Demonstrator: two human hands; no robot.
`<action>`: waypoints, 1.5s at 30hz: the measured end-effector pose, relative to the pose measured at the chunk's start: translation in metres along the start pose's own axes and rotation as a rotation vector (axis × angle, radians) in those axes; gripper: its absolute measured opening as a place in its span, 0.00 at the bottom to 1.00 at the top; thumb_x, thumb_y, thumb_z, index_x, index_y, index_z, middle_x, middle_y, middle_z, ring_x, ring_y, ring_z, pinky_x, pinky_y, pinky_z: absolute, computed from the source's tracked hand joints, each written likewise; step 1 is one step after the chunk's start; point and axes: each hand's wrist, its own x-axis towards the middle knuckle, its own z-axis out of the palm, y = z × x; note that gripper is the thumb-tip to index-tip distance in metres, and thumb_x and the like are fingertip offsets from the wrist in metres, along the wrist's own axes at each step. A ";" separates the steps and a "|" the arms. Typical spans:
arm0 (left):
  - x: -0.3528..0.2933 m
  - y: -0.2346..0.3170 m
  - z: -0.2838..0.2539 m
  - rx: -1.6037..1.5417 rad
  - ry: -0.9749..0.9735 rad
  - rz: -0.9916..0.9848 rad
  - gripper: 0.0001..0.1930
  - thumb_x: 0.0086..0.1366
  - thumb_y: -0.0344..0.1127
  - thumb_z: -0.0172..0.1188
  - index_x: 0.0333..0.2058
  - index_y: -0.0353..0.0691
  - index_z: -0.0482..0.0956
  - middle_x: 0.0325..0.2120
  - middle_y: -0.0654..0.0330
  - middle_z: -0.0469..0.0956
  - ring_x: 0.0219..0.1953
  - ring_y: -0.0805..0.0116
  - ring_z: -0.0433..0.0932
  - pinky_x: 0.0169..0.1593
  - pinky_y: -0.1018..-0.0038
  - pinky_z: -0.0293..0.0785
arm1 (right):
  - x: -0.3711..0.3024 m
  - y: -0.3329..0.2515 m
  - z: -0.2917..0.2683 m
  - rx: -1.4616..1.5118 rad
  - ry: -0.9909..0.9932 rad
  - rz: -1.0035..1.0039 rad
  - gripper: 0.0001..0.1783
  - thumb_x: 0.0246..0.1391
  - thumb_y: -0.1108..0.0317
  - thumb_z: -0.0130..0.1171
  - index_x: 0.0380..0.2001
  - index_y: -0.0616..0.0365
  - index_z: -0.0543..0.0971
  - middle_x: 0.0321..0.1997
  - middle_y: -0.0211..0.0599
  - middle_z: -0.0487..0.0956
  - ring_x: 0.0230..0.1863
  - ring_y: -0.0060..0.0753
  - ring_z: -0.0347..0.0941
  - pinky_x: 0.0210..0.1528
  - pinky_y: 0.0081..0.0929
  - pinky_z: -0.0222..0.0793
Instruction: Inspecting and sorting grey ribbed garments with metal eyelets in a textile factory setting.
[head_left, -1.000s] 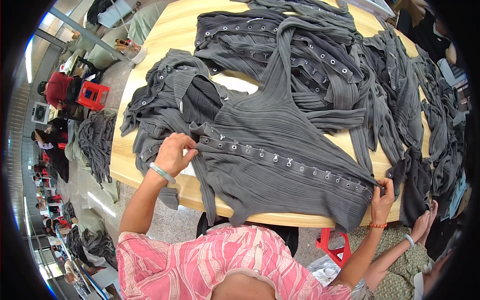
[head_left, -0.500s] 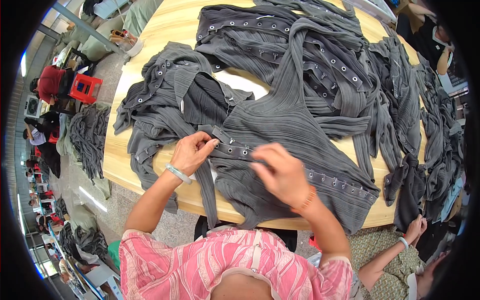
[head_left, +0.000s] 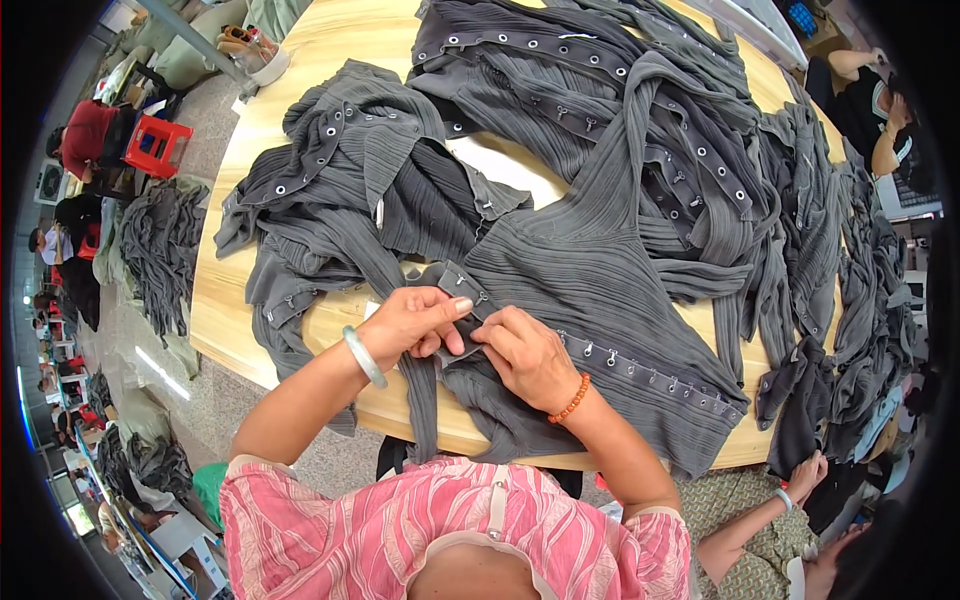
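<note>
Grey pleated cloth fills the view: your left hand (head_left: pixel 415 322) and right hand (head_left: pixel 528 358) meet at the corner of the grey pleated garment (head_left: pixel 600 290) spread before you, on the near part of the wooden table (head_left: pixel 215 300). Your left hand pinches the end of the garment's hook strip (head_left: pixel 640 370) between thumb and fingers; your right hand presses down on the same strip just beside it, fingers curled over the cloth, so both are closed on the garment. From your hands the strip runs right, parallel to the table's near edge, carrying a row of small metal hooks.

Containers: a small pale bowl (head_left: pixel 262 62) stands at the table's far left rim; its contents are too small to tell.

Edges and room: the garment's lower hem hangs over the near edge in front of your pink top. Bare wood shows left of your left hand and along the left rim; a pale gap of tabletop (head_left: pixel 510 170) opens between the heaps.

Surroundings: a crumpled grey heap (head_left: pixel 340 160) lies just beyond your left hand, touching your garment. More eyelet-banded grey pieces (head_left: pixel 690 130) are piled across the far and right side. A red stool (head_left: pixel 155 148) stands on the floor to the left. Another person's hand (head_left: pixel 805 478) reaches the table's near right corner.
</note>
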 end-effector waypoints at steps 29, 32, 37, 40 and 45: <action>0.023 -0.016 0.021 0.338 0.248 0.287 0.12 0.58 0.37 0.65 0.31 0.31 0.80 0.21 0.62 0.79 0.23 0.80 0.72 0.27 0.78 0.70 | -0.004 0.008 -0.006 0.095 0.074 -0.010 0.10 0.43 0.78 0.62 0.32 0.62 0.76 0.34 0.40 0.73 0.35 0.42 0.73 0.38 0.32 0.71; 0.016 0.000 0.035 0.536 0.310 0.359 0.14 0.57 0.38 0.64 0.30 0.29 0.79 0.20 0.59 0.78 0.24 0.80 0.73 0.28 0.76 0.71 | -0.004 0.009 -0.008 0.116 0.042 0.008 0.07 0.48 0.75 0.59 0.32 0.63 0.74 0.33 0.40 0.71 0.36 0.43 0.71 0.39 0.34 0.69; 0.023 -0.004 0.026 0.595 0.355 0.426 0.12 0.57 0.36 0.64 0.30 0.29 0.79 0.19 0.59 0.79 0.24 0.79 0.75 0.28 0.76 0.72 | -0.002 0.011 -0.009 0.125 0.009 0.008 0.07 0.47 0.76 0.60 0.31 0.63 0.74 0.33 0.40 0.72 0.36 0.44 0.71 0.39 0.34 0.69; 0.025 -0.012 0.018 0.424 0.292 0.394 0.10 0.57 0.33 0.63 0.30 0.29 0.79 0.20 0.60 0.79 0.24 0.79 0.74 0.26 0.76 0.72 | 0.000 0.009 -0.009 0.179 0.030 0.059 0.07 0.47 0.77 0.60 0.32 0.62 0.75 0.33 0.40 0.73 0.36 0.44 0.72 0.39 0.33 0.70; 0.021 -0.011 0.020 0.365 0.209 0.417 0.07 0.58 0.29 0.60 0.31 0.29 0.79 0.21 0.64 0.79 0.22 0.82 0.71 0.22 0.77 0.70 | 0.002 0.009 -0.007 0.221 0.075 0.148 0.06 0.48 0.77 0.60 0.32 0.62 0.75 0.31 0.39 0.74 0.33 0.43 0.73 0.35 0.32 0.70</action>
